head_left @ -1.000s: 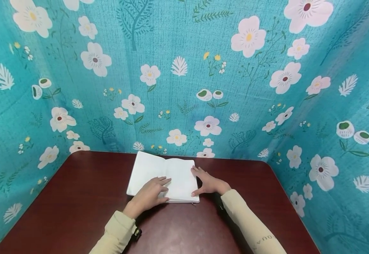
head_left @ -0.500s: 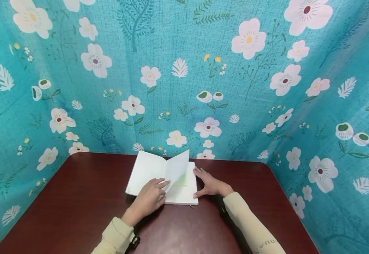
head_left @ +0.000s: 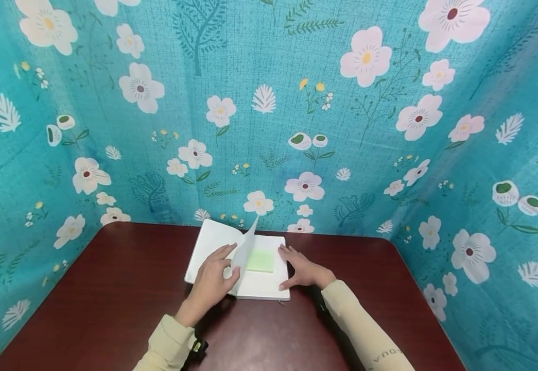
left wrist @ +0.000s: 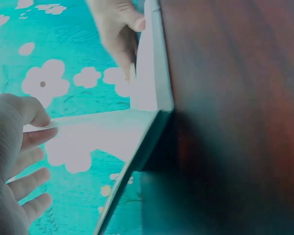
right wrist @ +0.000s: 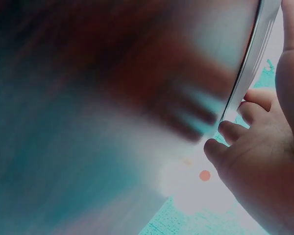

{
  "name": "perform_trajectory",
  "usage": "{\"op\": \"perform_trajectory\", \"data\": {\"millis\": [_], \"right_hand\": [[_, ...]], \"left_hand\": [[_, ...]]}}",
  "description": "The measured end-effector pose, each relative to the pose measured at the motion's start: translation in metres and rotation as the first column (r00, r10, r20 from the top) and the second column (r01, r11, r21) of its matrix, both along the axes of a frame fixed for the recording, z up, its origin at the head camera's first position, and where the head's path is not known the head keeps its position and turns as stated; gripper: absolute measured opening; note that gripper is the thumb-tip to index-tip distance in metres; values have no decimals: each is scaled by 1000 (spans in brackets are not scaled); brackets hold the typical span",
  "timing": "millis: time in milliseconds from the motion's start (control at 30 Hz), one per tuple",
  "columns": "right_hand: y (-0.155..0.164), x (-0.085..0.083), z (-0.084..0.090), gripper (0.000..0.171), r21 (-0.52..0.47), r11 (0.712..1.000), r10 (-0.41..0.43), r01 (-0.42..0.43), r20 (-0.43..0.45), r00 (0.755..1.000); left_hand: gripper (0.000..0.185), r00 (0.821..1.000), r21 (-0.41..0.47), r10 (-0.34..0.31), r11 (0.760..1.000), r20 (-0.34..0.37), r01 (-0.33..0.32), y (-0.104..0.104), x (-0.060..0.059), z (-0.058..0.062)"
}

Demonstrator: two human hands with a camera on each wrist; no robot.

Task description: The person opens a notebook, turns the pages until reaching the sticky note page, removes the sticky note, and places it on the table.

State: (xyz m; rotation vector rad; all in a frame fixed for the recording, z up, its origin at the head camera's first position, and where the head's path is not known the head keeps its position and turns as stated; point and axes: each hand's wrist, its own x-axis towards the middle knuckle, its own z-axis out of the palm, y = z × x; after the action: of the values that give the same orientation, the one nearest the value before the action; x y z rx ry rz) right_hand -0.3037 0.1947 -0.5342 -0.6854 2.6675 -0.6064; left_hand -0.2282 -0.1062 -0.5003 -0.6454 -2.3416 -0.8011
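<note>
Head view: an open white notebook (head_left: 238,260) lies near the far edge of the dark red table (head_left: 111,299), and the left hand (head_left: 213,278) pinches one thin page (head_left: 245,247), holding it upright over the spine. Under it a green sticky note (head_left: 260,260) shows on the right-hand page. The right hand (head_left: 301,270) rests with fingers spread, flat against the notebook's right edge. The risk here, I'd judge: a page that thin creases or tears if it is pulled sideways.

Left wrist view: the thumb and forefinger of the left hand (left wrist: 14,147) nip the page (left wrist: 103,129) at its edge, a slim hold that could let it slip and fall back.

Right wrist view: blurred, but the right hand's (right wrist: 264,161) fingers curl loosely against the notebook's page edges (right wrist: 250,63). Should that bracing ease off, the notebook may slide on the smooth table.
</note>
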Motion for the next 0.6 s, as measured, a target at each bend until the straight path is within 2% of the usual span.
{"op": "perform_trajectory", "data": {"millis": [200, 367, 500, 600], "right_hand": [[1, -2, 3, 120, 4, 1000, -1, 1, 7, 1000], [4, -4, 3, 120, -9, 1000, 9, -8, 8, 1000], [6, -5, 1, 120, -11, 1000, 16, -16, 10, 1000], [7, -5, 0, 120, -11, 1000, 20, -20, 9, 1000]], "left_hand": [[14, 998, 53, 26, 998, -50, -24, -11, -1, 14], [12, 999, 62, 43, 997, -32, -41, -20, 2, 23], [11, 996, 34, 79, 996, -34, -77, -27, 4, 25], [13, 992, -32, 99, 994, -78, -102, -31, 6, 24]]}}
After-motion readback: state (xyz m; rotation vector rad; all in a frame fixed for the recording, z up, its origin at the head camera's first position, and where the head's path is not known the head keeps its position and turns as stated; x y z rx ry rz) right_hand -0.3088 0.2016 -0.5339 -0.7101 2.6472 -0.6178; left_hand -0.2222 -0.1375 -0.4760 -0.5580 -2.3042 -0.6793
